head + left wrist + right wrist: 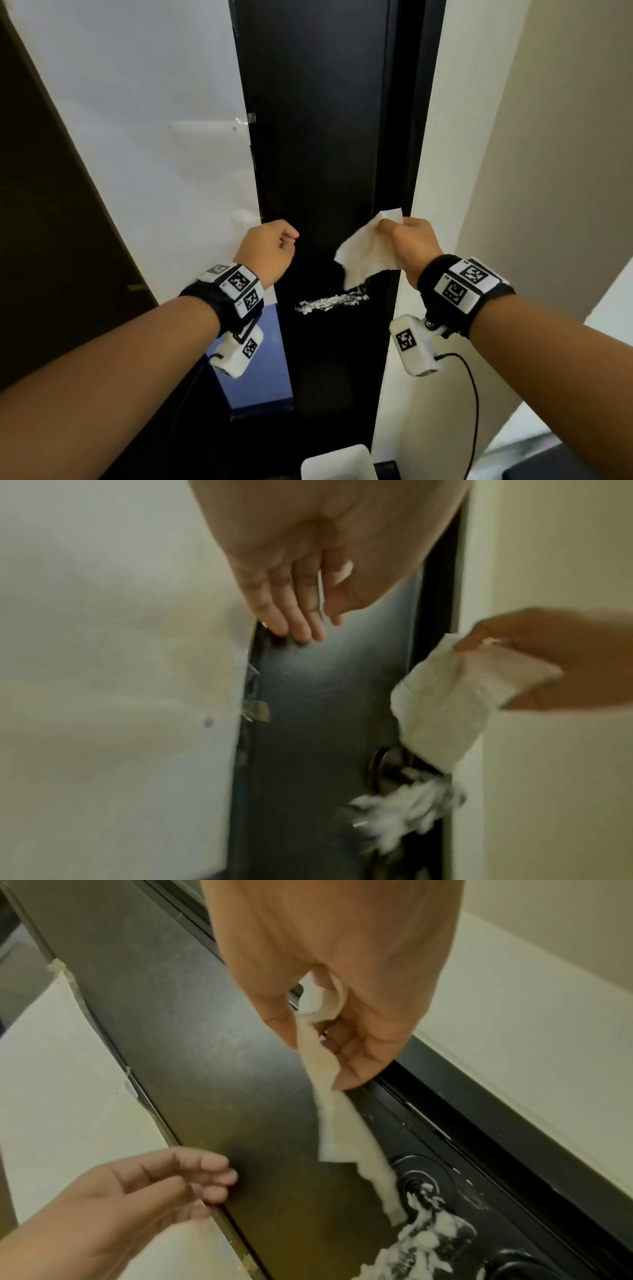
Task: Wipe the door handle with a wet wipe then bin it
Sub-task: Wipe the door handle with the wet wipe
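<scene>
A lever door handle (330, 303) smeared with white foam sticks out from the black door (318, 137). My right hand (387, 228) pinches a crumpled white wet wipe (366, 255) just above the handle's right end; the wipe's lower corner hangs down to the handle. In the right wrist view the wipe (329, 1096) dangles from thumb and fingers onto the foamy handle (431, 1231). My left hand (289, 240) hovers by the door's left edge, fingers loosely curled and holding nothing. The left wrist view shows its fingers (301, 615) near the door edge, with the wipe (455, 702) over the handle (404, 810).
White paper sheets (154, 137) are taped to the left of the door. A cream wall (513, 171) stands on the right. A white bin (337, 460) sits on the floor below the handle. A cable (474, 394) hangs from the right wrist camera.
</scene>
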Tool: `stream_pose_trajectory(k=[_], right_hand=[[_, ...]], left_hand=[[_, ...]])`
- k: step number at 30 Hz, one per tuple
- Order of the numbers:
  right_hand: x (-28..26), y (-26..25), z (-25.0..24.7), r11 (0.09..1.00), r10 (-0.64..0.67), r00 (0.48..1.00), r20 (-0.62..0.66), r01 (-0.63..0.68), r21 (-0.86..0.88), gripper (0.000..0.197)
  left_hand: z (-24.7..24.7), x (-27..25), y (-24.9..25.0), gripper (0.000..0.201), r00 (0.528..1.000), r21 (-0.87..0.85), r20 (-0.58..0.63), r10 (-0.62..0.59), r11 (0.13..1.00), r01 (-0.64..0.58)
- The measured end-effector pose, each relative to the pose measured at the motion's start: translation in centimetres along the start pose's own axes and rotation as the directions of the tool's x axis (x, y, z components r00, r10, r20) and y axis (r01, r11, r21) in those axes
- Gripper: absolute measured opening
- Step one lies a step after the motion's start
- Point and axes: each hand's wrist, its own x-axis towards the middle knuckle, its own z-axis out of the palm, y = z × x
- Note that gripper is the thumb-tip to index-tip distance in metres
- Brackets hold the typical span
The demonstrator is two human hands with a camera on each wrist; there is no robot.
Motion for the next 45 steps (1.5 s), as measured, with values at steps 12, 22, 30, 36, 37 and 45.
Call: stream_pose_trajectory(k=[12, 22, 30, 36, 37, 45], right_hand=[[-0.6, 4.5, 1.4, 0.856, -0.247, 0.967, -0.063, 0.187, -0.483, 0.024], [-0.7, 7.1, 1.1, 0.739, -0.391, 0.903, 0.179, 0.424, -0.523, 0.022], [0.7, 5.9, -0.2, 0.998, 0.057, 0.925, -0.376, -0.068, -0.016, 0.033], [-1.4, 7.3, 0.9, 0.832, -0.331, 0.943, 0.045, 0.314, -0.458, 0.009], [-1.4, 7.8, 1.1, 0.787, -0.33, 0.932, 0.148, 0.359, -0.502, 0.003], [-1.8, 9.8, 0.9, 0.52, -0.323, 0.843, 0.43, 0.537, -0.664, 0.04]], left_hand=[[1.6, 0.2, -1.5, 0.074, 0.81, 0.663, 0.46, 0.364, 0.467, -0.586], [1.4, 0.9, -2.9, 0.071, 0.778, 0.657, 0.497, 0.384, 0.419, -0.627], [1.5, 0.9, -3.0, 0.07, 0.77, 0.645, 0.487, 0.412, 0.425, -0.635], [1.5, 0.9, -2.8, 0.071, 0.773, 0.647, 0.485, 0.409, 0.427, -0.632], [1.5, 0.9, -2.8, 0.071, 0.774, 0.649, 0.485, 0.406, 0.427, -0.63], [1.7, 0.7, -2.6, 0.071, 0.786, 0.659, 0.477, 0.392, 0.432, -0.615]])
